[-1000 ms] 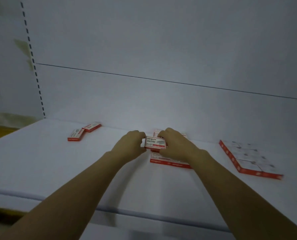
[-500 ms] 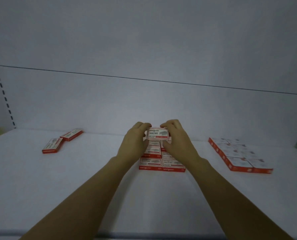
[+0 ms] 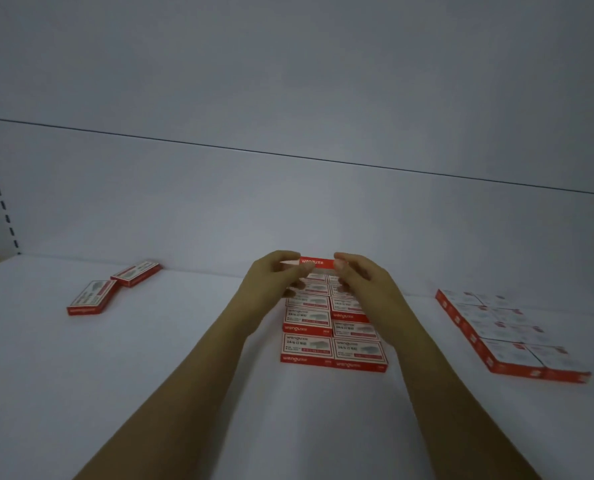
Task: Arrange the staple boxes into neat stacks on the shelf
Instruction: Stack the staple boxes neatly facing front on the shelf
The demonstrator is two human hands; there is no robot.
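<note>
Box (image 3: 317, 262) is held by its two short ends, pinched between the curled fingers of the left hand (image 3: 275, 284) and the right hand (image 3: 363, 285). Neither hand is released. Its long axis is observed to run left to right, about level, with the red long edge turned toward the camera. Whether it is carried flat or tipped on edge cannot be told.

The box is positioned over the far end of the middle block (image 3: 333, 336), a two-column grid of boxes laid on the shelf (image 3: 171, 393). The rows behind the front one appear raised. Contact with the rows beneath cannot be confirmed, as these are hidden by the hands. Both hands are equally near.

The axis is judged parallel to the rows below, so placement is expected to turn on a straight lowering, with the ends kept square to one column.

Two loose boxes (image 3: 93, 297) are noted well apart to the left. A second block (image 3: 510, 336) is noted to the right.
</note>
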